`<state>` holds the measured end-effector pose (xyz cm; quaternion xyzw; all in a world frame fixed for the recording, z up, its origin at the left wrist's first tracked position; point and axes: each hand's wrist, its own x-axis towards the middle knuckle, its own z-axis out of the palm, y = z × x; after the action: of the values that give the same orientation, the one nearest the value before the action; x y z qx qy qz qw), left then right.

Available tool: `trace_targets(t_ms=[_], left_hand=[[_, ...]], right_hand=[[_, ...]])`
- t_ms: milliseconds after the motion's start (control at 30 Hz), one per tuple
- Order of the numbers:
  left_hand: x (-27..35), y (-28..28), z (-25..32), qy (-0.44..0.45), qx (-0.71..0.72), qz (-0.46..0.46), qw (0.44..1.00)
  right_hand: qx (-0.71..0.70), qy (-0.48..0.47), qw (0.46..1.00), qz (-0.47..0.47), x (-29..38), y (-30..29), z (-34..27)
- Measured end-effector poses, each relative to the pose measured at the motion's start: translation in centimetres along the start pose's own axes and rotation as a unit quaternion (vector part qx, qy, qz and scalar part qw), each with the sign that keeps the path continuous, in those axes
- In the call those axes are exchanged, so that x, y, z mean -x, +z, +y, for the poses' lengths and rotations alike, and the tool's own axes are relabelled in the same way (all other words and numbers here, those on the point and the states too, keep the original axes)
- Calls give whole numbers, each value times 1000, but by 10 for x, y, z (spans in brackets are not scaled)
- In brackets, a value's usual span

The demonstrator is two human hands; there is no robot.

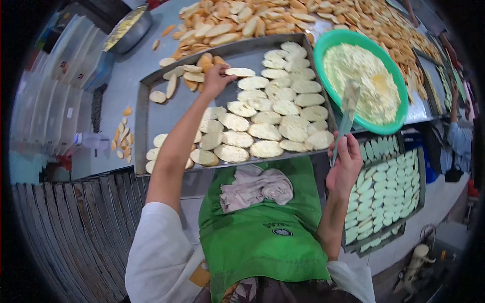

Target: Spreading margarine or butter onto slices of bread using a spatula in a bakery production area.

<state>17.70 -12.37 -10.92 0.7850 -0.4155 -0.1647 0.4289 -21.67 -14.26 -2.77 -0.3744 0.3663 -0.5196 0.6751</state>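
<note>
My left hand [218,81] pinches the end of a cream-coated bread slice [240,72] over a metal baking tray [141,125]. Rows of coated slices [265,131] cover the tray's right and lower parts. Plain slices [194,77] lie loosely near its upper left, close to my left hand. In my right hand [344,159] is the greenish handle of a spreading knife [347,111], its blade smeared with cream. The blade is over a green plastic basin [402,94] of pale cream [360,81], right of the tray.
A large heap of bread slices [242,22] lies beyond the tray. A metal bowl [138,34] and a clear plastic bottle [93,141] stand left. Stacked clear containers [45,110] line the left edge. Filled trays [382,197] are below right. Another person's sleeve [457,136] shows far right.
</note>
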Motion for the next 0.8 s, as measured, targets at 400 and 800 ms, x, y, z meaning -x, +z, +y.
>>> trace_targets(t_ms=[400, 800], left_hand=[[0, -2, 15, -23, -41, -91, 995], [-10, -1, 21, -18, -43, -158, 986]], right_hand=[[438, -39, 894, -81, -20, -38, -51], [699, -232, 627, -253, -61, 6, -113]])
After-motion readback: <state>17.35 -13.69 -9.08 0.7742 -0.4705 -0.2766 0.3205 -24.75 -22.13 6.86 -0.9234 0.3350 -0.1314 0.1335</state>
